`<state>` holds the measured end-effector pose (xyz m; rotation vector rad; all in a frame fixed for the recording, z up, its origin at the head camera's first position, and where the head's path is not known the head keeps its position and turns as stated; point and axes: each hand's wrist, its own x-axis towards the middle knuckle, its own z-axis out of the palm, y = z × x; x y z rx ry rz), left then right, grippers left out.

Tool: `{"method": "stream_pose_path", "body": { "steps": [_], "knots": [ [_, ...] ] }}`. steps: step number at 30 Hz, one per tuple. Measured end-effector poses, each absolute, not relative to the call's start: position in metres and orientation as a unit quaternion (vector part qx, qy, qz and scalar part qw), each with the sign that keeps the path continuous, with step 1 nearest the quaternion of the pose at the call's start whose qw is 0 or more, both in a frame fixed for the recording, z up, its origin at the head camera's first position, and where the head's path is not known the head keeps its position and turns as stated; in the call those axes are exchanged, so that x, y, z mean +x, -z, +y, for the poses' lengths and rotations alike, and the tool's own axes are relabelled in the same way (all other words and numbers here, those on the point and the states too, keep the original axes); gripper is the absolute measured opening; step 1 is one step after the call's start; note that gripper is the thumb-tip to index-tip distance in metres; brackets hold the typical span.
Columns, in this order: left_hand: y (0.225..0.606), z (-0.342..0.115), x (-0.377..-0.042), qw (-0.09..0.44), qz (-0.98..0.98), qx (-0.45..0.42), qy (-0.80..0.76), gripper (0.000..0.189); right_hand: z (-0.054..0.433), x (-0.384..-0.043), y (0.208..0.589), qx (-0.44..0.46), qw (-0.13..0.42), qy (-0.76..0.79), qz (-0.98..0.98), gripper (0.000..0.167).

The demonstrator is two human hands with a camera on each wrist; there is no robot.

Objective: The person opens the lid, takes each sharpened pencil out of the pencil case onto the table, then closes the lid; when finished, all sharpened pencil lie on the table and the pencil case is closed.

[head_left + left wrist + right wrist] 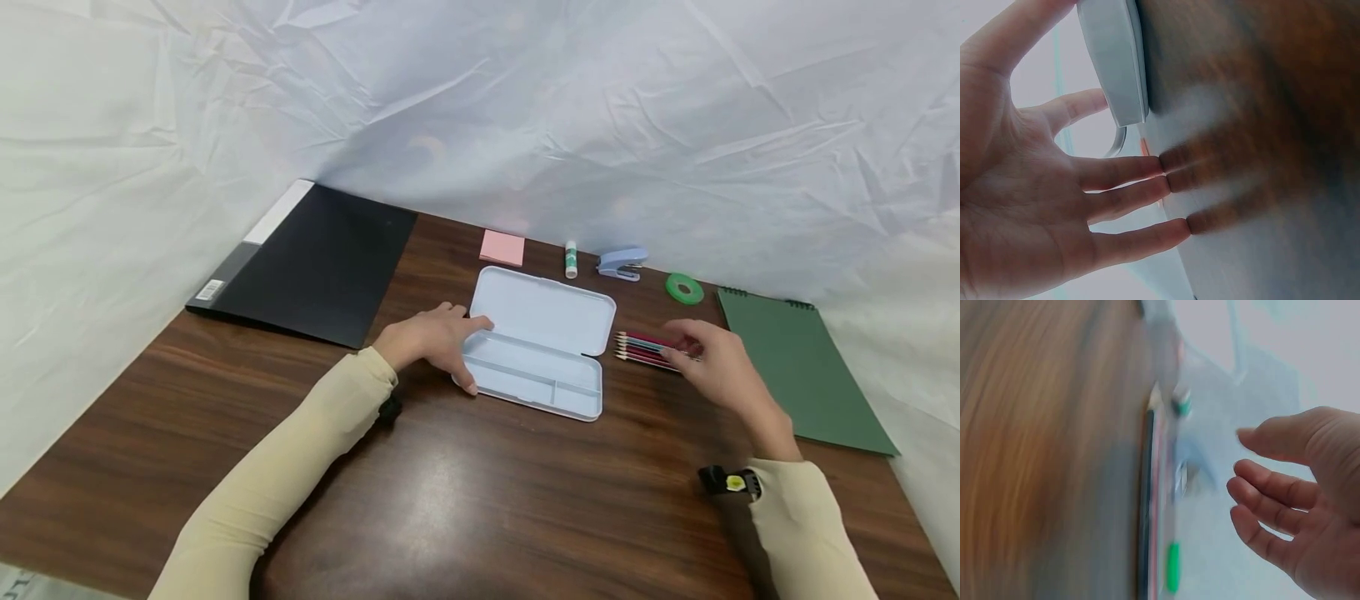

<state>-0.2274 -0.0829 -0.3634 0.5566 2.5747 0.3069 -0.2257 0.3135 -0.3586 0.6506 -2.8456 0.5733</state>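
Note:
A pale blue pencil case (pixel 543 310) lies with its lid folded back on the table, its compartments bare. My left hand (pixel 438 337) spreads around its left end, thumb at the near corner. In the left wrist view the thumb and index finger span the end of the case (pixel 1113 59), and the other straight fingertips rest on the wood. To the right of the case, several colored pencils (pixel 637 347) lie in a row, tips leftward. Over their right ends hovers my right hand (pixel 716 362); the right wrist view shows its loosely bent fingers apart from the pencils (pixel 1150 506), holding nothing.
A black folder (pixel 322 258) lies at the left. Along the back are pink sticky notes (pixel 502 247), a glue stick (pixel 571 260), a light blue stapler (pixel 622 262) and green tape (pixel 684 288). A green spiral notebook (pixel 810 367) lies at the right. White sheeting (pixel 480 108) hangs behind.

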Motion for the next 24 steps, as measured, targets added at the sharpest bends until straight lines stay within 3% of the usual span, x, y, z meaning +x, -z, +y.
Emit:
{"method": "stream_pose_path", "body": {
  "steps": [5, 16, 24],
  "knots": [
    [0.363, -0.084, -0.226, 0.241, 0.942, 0.203, -0.117, 0.1, 0.268, -0.223, 0.356, 0.258, 0.078, -0.241, -0.933, 0.032],
    [0.365, -0.081, -0.227, 0.24, 0.943, 0.203, -0.111, 0.101, 0.181, -0.215, 0.367, 0.351, -0.107, -0.216, -0.905, 0.034],
    [0.365, -0.081, -0.227, 0.238, 0.944, 0.199, -0.11, 0.101, 0.157, -0.217, 0.369, 0.344, -0.151, -0.144, -0.915, 0.032]
  ]
}}
